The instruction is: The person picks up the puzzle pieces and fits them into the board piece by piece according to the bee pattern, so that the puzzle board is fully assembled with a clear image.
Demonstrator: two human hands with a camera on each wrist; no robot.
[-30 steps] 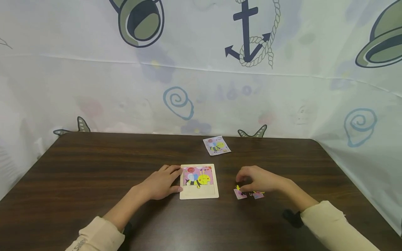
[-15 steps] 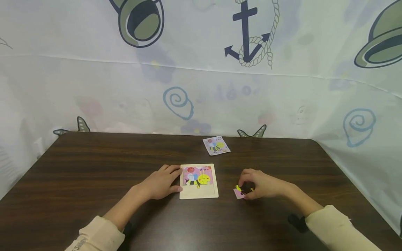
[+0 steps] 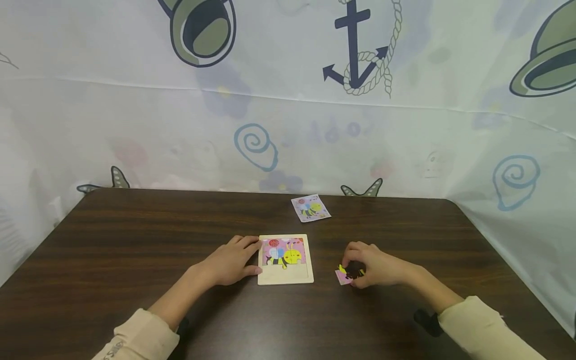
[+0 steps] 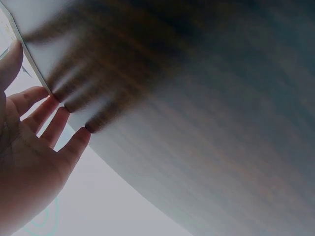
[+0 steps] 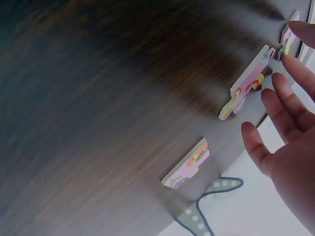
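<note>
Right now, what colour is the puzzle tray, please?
The puzzle tray is pale cream, clearest in the head view.

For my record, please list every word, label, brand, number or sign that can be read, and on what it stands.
No text can be read with certainty.
Cream fabric left sleeve: dark lettering, too small and blurred.
White printed backdrop cloth: pale letter-like marks, too faint.
Pale square wooden puzzle tray: none seen.
</note>
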